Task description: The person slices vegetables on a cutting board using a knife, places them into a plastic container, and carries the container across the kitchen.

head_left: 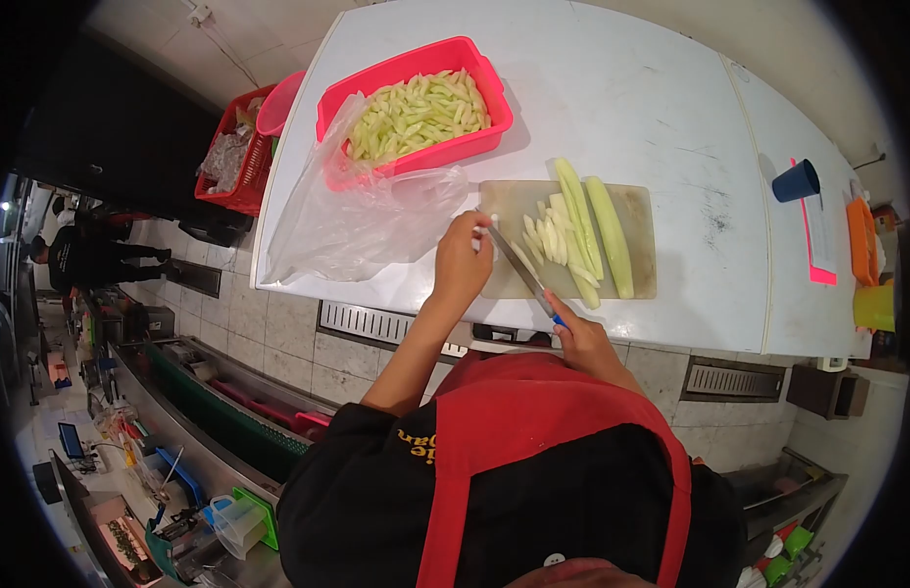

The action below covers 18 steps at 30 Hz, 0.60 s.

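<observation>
My right hand (pixel 576 335) is closed round the blue handle of a knife (pixel 515 261), whose blade slants up and left over the cutting board (pixel 639 286). Near the blade's tip, at the board's left edge, is my left hand (pixel 465 257), its fingers curled together; what they hold, if anything, is too small to tell. Cut pale green pieces (pixel 547 235) lie on the board beside long peeled lengths (pixel 580 220) and a whole peeled vegetable (pixel 611 238). A pink tub (pixel 494 134) of cut pieces stands at the upper left, a clear plastic bag (pixel 362 235) against it.
A dark blue cup (pixel 796 181), an orange container (pixel 861 243) and a yellow one (pixel 873 308) are at the table's right end. A red basket (pixel 244 174) stands beyond the left edge. Far left, a person (pixel 87 257) in dark clothes stands.
</observation>
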Each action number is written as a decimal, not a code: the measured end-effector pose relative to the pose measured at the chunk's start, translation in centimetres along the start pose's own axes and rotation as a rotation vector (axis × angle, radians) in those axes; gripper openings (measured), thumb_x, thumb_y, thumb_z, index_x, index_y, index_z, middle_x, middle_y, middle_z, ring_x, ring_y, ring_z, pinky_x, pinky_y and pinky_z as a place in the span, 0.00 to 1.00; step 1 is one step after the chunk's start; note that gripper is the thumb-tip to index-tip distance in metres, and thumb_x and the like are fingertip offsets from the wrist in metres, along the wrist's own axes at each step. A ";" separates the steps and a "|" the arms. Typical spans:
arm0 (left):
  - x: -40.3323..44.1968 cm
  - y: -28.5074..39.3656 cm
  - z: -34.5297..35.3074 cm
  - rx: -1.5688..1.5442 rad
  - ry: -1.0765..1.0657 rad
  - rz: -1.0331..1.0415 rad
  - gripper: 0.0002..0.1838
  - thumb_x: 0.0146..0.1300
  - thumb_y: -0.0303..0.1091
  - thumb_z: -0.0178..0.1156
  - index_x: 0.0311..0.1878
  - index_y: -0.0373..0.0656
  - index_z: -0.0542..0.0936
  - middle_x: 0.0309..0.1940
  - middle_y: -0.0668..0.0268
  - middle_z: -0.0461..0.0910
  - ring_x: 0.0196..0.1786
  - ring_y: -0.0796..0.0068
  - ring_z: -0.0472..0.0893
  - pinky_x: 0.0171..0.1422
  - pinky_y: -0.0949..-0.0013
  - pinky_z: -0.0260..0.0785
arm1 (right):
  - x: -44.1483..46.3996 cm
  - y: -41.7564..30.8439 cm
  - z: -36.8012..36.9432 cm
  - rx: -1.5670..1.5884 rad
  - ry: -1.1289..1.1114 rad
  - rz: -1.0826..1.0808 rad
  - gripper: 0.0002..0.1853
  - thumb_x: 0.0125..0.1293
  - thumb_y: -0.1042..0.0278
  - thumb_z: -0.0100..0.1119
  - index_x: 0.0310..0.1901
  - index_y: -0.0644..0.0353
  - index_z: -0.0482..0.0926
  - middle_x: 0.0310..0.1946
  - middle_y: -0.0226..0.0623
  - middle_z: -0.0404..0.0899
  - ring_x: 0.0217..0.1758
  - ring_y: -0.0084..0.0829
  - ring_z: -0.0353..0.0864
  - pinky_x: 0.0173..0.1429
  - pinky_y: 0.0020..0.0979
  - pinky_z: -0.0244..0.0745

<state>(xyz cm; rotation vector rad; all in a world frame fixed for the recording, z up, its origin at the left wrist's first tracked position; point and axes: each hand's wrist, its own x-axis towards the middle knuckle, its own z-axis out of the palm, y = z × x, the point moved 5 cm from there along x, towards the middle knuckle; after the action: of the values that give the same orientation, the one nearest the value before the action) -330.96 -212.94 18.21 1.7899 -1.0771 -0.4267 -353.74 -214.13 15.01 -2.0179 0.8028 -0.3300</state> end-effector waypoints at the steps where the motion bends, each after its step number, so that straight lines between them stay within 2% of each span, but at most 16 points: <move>1: 0.7 0.8 0.7 0.043 -0.049 0.081 0.09 0.57 0.21 0.57 0.42 0.37 0.76 0.38 0.57 0.80 0.39 0.63 0.81 0.38 0.67 0.74 | -0.1 0.2 -0.1 -0.003 -0.001 0.020 0.32 0.64 0.75 0.50 0.70 0.43 0.60 0.29 0.56 0.78 0.34 0.56 0.78 0.41 0.47 0.71; 5: 4.8 3.4 4.9 0.217 -0.207 0.345 0.12 0.57 0.26 0.59 0.45 0.38 0.78 0.40 0.56 0.80 0.44 0.59 0.80 0.48 0.62 0.73 | -0.6 0.6 -1.2 -0.097 0.092 0.048 0.32 0.64 0.75 0.50 0.70 0.43 0.60 0.28 0.57 0.78 0.34 0.57 0.78 0.41 0.48 0.72; 7: 8.1 2.2 8.4 0.132 -0.276 0.218 0.14 0.55 0.29 0.62 0.46 0.38 0.77 0.41 0.52 0.79 0.47 0.52 0.78 0.53 0.57 0.70 | -0.6 1.0 -1.3 -0.125 0.126 0.040 0.32 0.64 0.75 0.50 0.70 0.42 0.60 0.28 0.57 0.77 0.33 0.57 0.78 0.40 0.48 0.72; 10: 12.2 1.7 12.0 0.266 -0.380 -0.064 0.21 0.54 0.34 0.65 0.50 0.37 0.75 0.43 0.50 0.80 0.50 0.53 0.78 0.54 0.58 0.71 | -0.8 0.9 -1.1 -0.149 0.126 0.034 0.32 0.64 0.75 0.51 0.70 0.42 0.60 0.26 0.56 0.77 0.31 0.57 0.77 0.39 0.49 0.71; 13: 15.0 -1.1 15.7 0.348 -0.380 -0.017 0.31 0.49 0.38 0.70 0.55 0.37 0.72 0.41 0.52 0.80 0.45 0.61 0.81 0.51 0.63 0.73 | -1.2 0.7 -1.0 -0.187 0.145 0.016 0.33 0.63 0.75 0.52 0.70 0.42 0.59 0.24 0.54 0.76 0.29 0.56 0.77 0.37 0.50 0.71; 16: 15.7 -1.6 16.3 0.144 -0.464 -0.124 0.26 0.52 0.36 0.69 0.53 0.38 0.73 0.39 0.59 0.81 0.41 0.69 0.81 0.47 0.68 0.74 | -1.9 1.0 -1.1 -0.190 0.181 -0.016 0.34 0.62 0.76 0.53 0.70 0.42 0.59 0.23 0.53 0.76 0.29 0.55 0.77 0.36 0.50 0.71; 18: 15.2 -0.1 15.4 -0.182 -0.552 -0.241 0.21 0.55 0.34 0.68 0.50 0.38 0.75 0.38 0.61 0.81 0.40 0.71 0.81 0.46 0.69 0.75 | -2.0 0.8 -1.2 -0.178 0.193 -0.018 0.34 0.63 0.76 0.53 0.70 0.42 0.59 0.23 0.53 0.76 0.29 0.55 0.77 0.37 0.50 0.71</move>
<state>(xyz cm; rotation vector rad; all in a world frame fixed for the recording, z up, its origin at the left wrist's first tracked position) -333.11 -233.97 13.46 1.6823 -1.1442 -1.1789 -356.21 -213.89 15.21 -2.1834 0.9620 -0.4839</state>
